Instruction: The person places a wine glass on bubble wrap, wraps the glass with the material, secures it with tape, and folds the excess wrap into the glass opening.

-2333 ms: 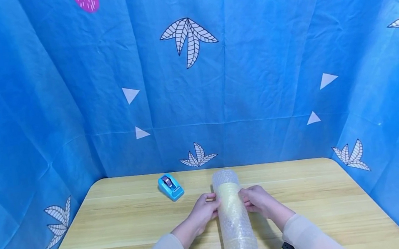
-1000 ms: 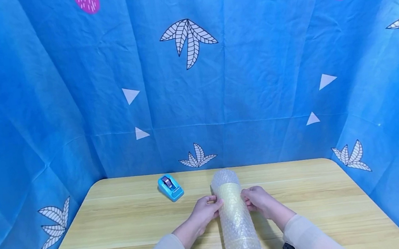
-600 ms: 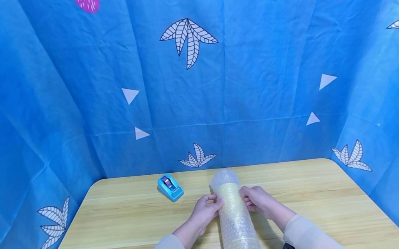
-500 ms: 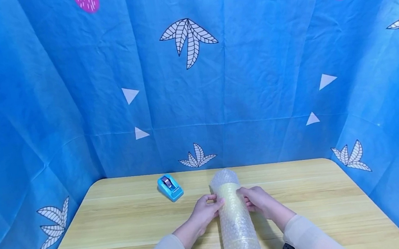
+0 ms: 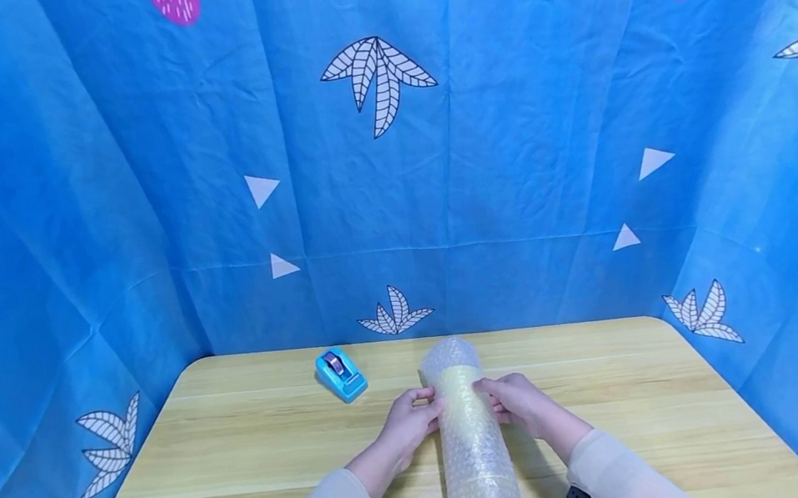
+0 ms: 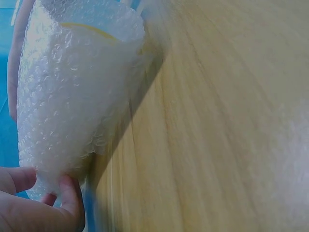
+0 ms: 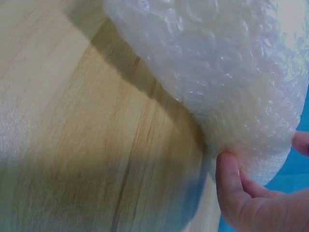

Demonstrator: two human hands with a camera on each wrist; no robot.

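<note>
A tube of bubble wrap (image 5: 475, 458) lies lengthwise on the table, its near end open. Something pale yellow shows through its far half; what it is cannot be made out. My left hand (image 5: 409, 426) grips the tube's left side, thumb on top and fingers low at the side. On the opposite side my right hand (image 5: 521, 403) holds it at about the same height, thumb tip on the upper surface. In the left wrist view a thin yellow rim shows inside the wrap's near opening. From the right wrist, thumb and fingers (image 7: 229, 176) press into the wrap's edge.
A blue tape dispenser (image 5: 341, 374) stands on the wooden table (image 5: 257, 436), back left of the tube. A blue patterned curtain (image 5: 392, 199) hangs behind the table and along both sides.
The tube's near end has swung slightly to the right since the oldest frame. My right thumb now reaches a little further over its top. Both hands stay at the tube's sides.
</note>
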